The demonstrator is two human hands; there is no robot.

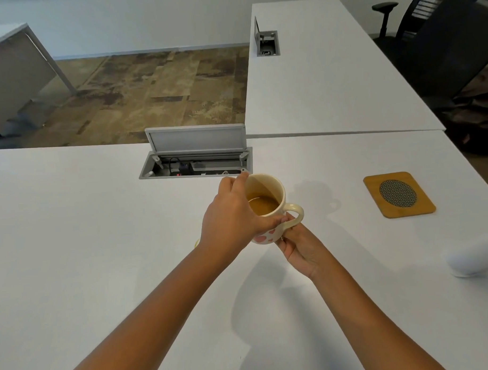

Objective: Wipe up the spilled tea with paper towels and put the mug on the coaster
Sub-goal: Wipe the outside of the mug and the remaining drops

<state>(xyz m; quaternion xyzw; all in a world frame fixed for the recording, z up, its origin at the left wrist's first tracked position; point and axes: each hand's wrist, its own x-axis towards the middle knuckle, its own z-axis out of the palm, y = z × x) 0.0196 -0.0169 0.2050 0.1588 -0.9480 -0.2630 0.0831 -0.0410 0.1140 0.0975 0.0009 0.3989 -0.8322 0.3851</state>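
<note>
A cream mug (268, 192) with pink hearts holds brown tea and is lifted above the white table (87, 245), tilted slightly. My left hand (233, 218) wraps around the mug's left side, fingers over the rim and thumb across the front. My right hand (297, 245) grips the mug from below at its handle. A small yellowish patch (196, 243) of spilled tea shows just left of my left wrist, mostly hidden by the arm. The bamboo coaster (399, 194) with a round mesh centre lies to the right, apart from the mug.
A white paper towel roll (475, 257) lies at the right edge. An open cable box (195, 161) with its lid up sits in the table just behind the mug. A second white table (330, 71) and a black chair (439, 39) stand behind.
</note>
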